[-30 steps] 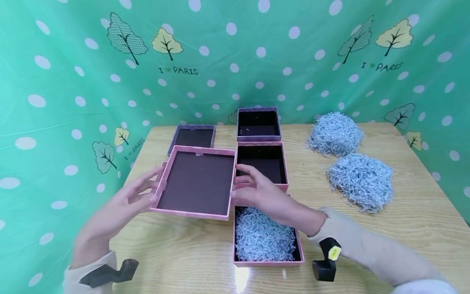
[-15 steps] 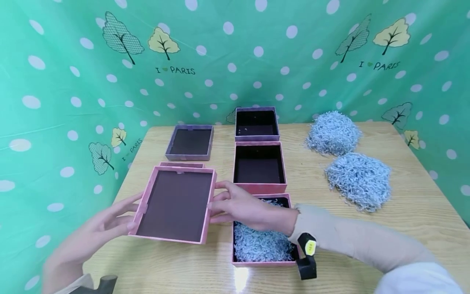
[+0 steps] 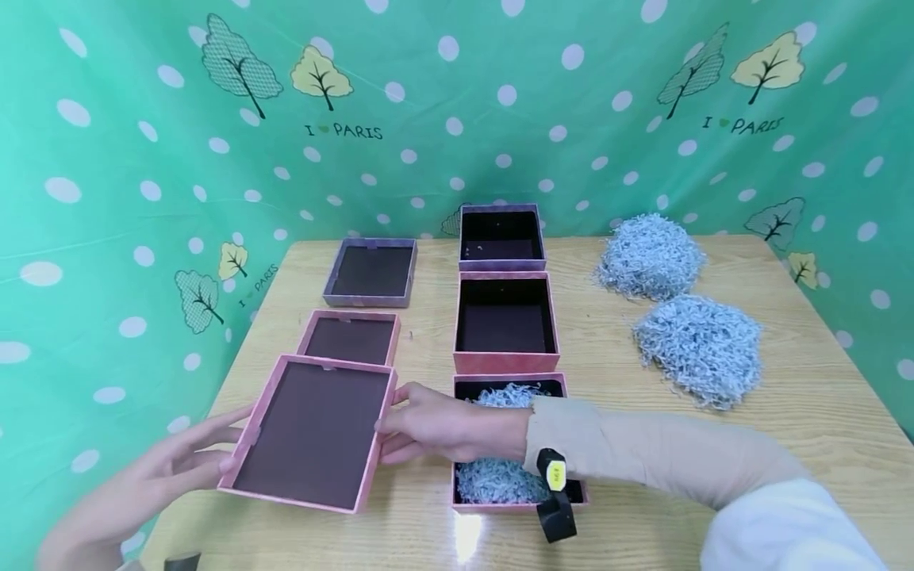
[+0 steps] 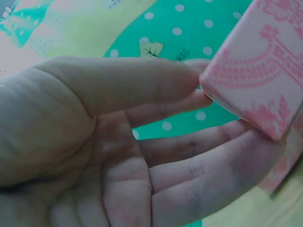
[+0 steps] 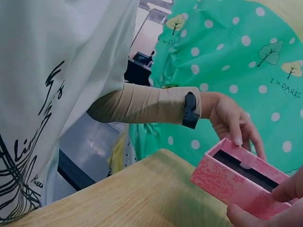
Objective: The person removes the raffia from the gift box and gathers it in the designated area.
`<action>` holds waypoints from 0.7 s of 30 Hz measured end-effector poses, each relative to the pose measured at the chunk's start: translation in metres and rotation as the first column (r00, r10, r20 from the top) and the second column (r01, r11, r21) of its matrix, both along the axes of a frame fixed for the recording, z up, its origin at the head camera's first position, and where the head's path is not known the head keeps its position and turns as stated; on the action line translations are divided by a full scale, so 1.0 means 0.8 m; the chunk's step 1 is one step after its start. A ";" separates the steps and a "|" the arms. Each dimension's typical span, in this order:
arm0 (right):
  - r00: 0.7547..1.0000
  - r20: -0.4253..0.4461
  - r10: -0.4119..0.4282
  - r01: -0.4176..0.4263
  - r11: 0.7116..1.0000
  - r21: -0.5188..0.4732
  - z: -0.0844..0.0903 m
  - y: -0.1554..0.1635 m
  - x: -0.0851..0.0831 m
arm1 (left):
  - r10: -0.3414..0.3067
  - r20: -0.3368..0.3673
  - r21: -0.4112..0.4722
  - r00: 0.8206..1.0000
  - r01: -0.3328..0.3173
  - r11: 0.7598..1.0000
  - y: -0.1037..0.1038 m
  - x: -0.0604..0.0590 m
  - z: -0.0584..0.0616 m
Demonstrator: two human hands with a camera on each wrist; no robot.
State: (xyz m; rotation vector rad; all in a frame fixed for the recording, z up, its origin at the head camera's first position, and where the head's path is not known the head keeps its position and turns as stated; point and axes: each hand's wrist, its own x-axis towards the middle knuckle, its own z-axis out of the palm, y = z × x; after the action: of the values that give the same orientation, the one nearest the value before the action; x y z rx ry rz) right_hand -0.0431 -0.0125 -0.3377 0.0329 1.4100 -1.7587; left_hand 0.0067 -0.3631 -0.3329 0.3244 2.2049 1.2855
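Note:
A shallow pink box lid (image 3: pixel 310 432) with a dark inside is held tilted, hollow side up, at the front left in the head view. My left hand (image 3: pixel 164 476) grips its left side; in the left wrist view the thumb and fingers (image 4: pixel 213 165) pinch one corner of its patterned pink wall (image 4: pixel 265 66). On the opposite side, my right hand (image 3: pixel 435 424) holds the right wall. Just behind it lies another pink lid (image 3: pixel 350 339), partly covered by the held one. My right forearm passes over a pink box (image 3: pixel 519 507) filled with blue shredded paper (image 3: pixel 500 480).
A purple lid (image 3: pixel 371 274) lies at the back left. An open pink box (image 3: pixel 507 362) and a purple box (image 3: pixel 503 265) stand in line behind the filled box. Two heaps of blue shredded paper (image 3: pixel 700 345) sit at the right. A green polka-dot curtain (image 3: pixel 457 127) surrounds the wooden table (image 3: pixel 607 357).
Both hands have carried the pink lid leftward and towards the front edge. The pink lid and the purple lid behind it are now less covered.

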 end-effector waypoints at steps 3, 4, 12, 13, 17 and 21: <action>0.999 0.004 0.033 -0.033 0.999 0.022 -0.003 -0.005 -0.001 | -0.005 0.025 -0.014 1.000 0.005 1.000 -0.005 0.002 -0.005; 0.999 0.005 0.043 -0.043 0.999 0.031 -0.005 -0.007 -0.001 | -0.004 0.048 -0.012 0.999 0.004 1.000 -0.007 0.003 -0.007; 0.990 0.027 0.142 -0.144 0.984 0.103 -0.018 -0.024 -0.005 | -0.104 0.169 0.170 0.980 0.075 0.983 -0.023 0.004 -0.022; 0.987 0.030 0.157 -0.160 0.981 0.107 -0.020 -0.026 -0.006 | -0.117 0.173 0.193 0.978 0.083 0.978 -0.025 0.004 -0.025; 0.976 0.016 0.217 -0.217 0.966 0.139 -0.025 -0.032 -0.007 | -0.142 0.185 0.254 0.972 0.092 0.963 -0.035 0.004 -0.039; 0.966 0.006 0.260 -0.257 0.952 0.169 -0.028 -0.038 -0.005 | -0.174 0.184 0.330 0.968 0.106 0.938 -0.040 0.004 -0.051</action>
State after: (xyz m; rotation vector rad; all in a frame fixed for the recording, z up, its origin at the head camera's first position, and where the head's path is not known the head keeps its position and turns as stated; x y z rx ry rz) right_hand -0.0468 -0.0426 -0.3604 -0.0727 1.4991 -1.4259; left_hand 0.0098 -0.3949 -0.3736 0.4395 1.7640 1.5209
